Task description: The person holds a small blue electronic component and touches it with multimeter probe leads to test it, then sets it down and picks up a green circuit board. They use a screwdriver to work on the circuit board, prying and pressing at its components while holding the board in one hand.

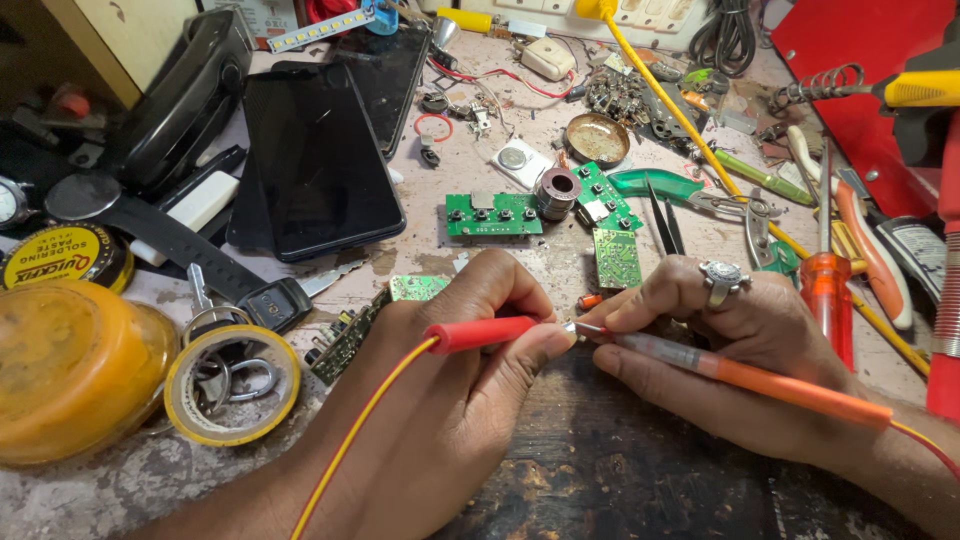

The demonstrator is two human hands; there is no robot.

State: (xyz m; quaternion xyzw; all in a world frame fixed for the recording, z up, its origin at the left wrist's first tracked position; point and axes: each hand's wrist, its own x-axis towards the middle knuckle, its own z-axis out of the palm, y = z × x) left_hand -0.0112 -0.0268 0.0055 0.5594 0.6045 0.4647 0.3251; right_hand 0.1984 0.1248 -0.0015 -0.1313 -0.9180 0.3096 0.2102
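Your two probes (570,330) meet tip to tip between your hands; circuit boards (494,214) lie behind them on the counter (620,470), tape roll (232,384) left, screwdriver (826,290) right.

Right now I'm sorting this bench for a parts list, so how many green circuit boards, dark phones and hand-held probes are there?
Green circuit boards: 4
Dark phones: 2
Probes, one in the left hand and one in the right hand: 2
Total: 8
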